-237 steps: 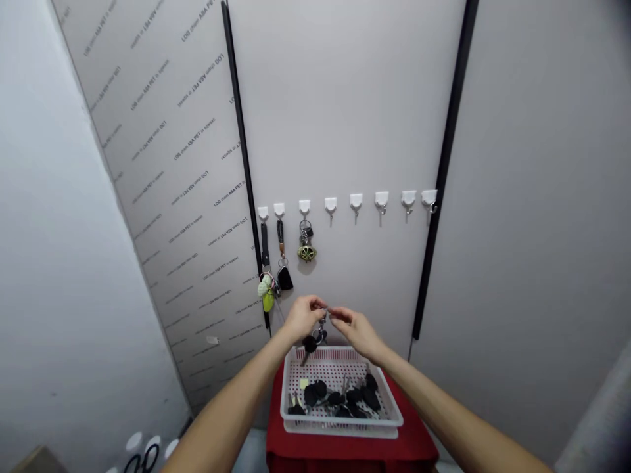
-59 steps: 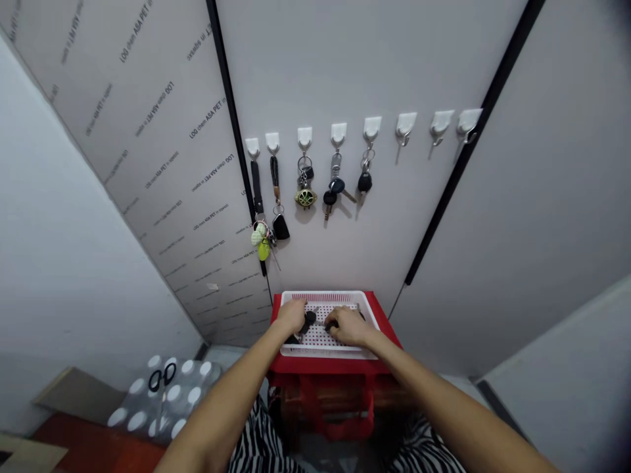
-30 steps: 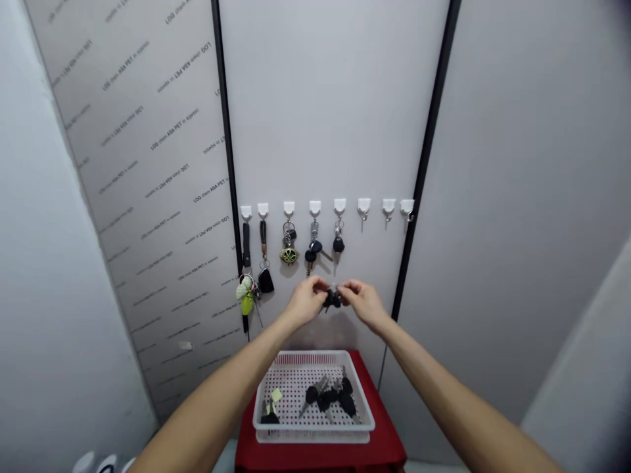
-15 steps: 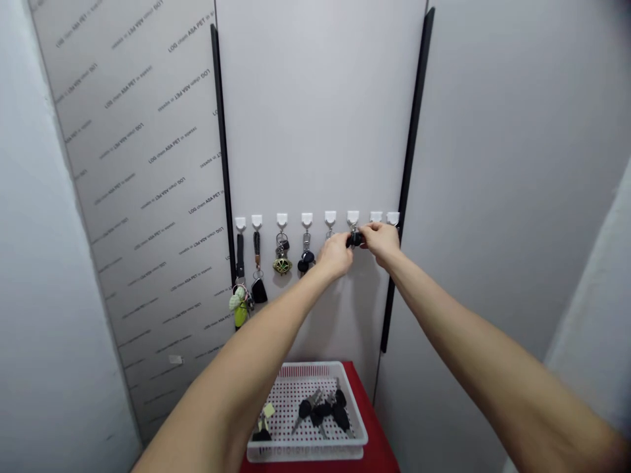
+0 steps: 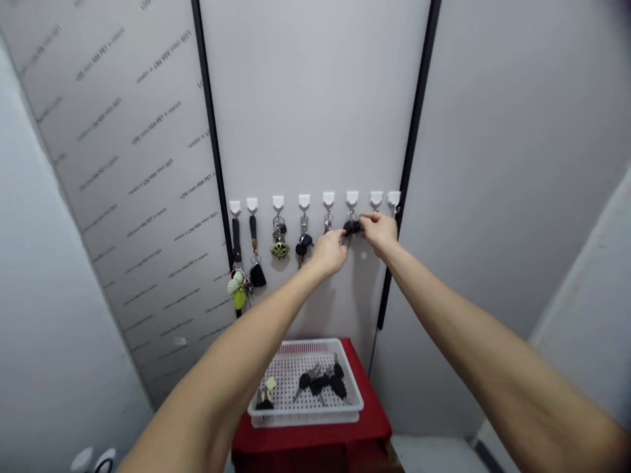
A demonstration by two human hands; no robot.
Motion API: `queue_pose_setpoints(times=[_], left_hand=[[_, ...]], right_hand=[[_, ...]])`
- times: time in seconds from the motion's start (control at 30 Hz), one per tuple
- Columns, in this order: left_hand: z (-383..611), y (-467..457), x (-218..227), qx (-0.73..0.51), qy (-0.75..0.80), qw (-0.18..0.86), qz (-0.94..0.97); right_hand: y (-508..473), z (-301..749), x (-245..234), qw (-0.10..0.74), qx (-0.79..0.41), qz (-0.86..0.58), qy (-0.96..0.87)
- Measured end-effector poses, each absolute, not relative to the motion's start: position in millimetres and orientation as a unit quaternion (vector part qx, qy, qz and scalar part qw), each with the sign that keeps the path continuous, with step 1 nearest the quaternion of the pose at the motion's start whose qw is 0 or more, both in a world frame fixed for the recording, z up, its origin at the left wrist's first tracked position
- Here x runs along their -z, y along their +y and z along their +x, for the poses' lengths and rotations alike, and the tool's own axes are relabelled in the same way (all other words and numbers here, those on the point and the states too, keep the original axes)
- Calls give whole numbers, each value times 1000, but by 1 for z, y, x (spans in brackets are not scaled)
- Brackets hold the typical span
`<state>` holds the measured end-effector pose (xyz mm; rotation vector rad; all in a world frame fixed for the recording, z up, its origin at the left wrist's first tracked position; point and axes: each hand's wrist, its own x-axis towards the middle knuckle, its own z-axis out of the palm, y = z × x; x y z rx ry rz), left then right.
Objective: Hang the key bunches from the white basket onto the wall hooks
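Note:
Keys with black heads (image 5: pixel 351 228) hang by a ring under the sixth white hook (image 5: pixel 351 198) from the left. My right hand (image 5: pixel 380 231) is closed in a pinch at the right end of these keys. From the left side, my left hand (image 5: pixel 329 252) grips their other end with its fingertips, its fingers partly hidden behind the hand. Just above my left hand, a metal keyring (image 5: pixel 328 221) dangles from the fifth hook (image 5: pixel 328 199), its lower part covered.
Further left hang keys with a black clip (image 5: pixel 304 240), a bronze-coloured pendant (image 5: pixel 279 249), a dark strap with a black fob (image 5: pixel 257 274), and a strap with green charms (image 5: pixel 238 289). Below, a white plastic basket (image 5: pixel 305 416) with several black-headed keys stands on a red cloth (image 5: pixel 367 420).
The view has tilted downward, so the hooks appear higher and more of the red cloth shows. My left hand has shifted slightly left and apart from my right hand, exposing more of the keys.

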<state>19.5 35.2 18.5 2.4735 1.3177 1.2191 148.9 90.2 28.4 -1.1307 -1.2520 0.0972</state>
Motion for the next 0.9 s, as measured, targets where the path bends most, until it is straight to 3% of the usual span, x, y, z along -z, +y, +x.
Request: queue_pose_setpoints(times=[0.1, 0.17, 0.33, 0.47, 0.6, 0.73, 0.9], left_hand=[[1, 25, 22, -389, 425, 86, 813], [-15, 18, 62, -367, 435, 127, 812], [-46, 1, 164, -249, 513, 207, 795], [-56, -9, 208, -148, 558, 192, 794], [-60, -10, 221, -105, 583, 172, 787], [-61, -8, 220, -90, 597, 167, 780], [-58, -6, 217, -117, 498, 112, 852]], right_hand=[[72, 147, 6, 677, -10, -522, -519], [52, 140, 43, 623, -28, -535, -570], [2, 110, 148, 271, -137, -539, -786], [-12, 101, 188, 87, -67, -522, -846], [-11, 99, 193, 21, -12, -532, -847], [-8, 96, 196, 7, 1, -537, -844], [-1, 98, 196, -6, -28, -532, -846]])
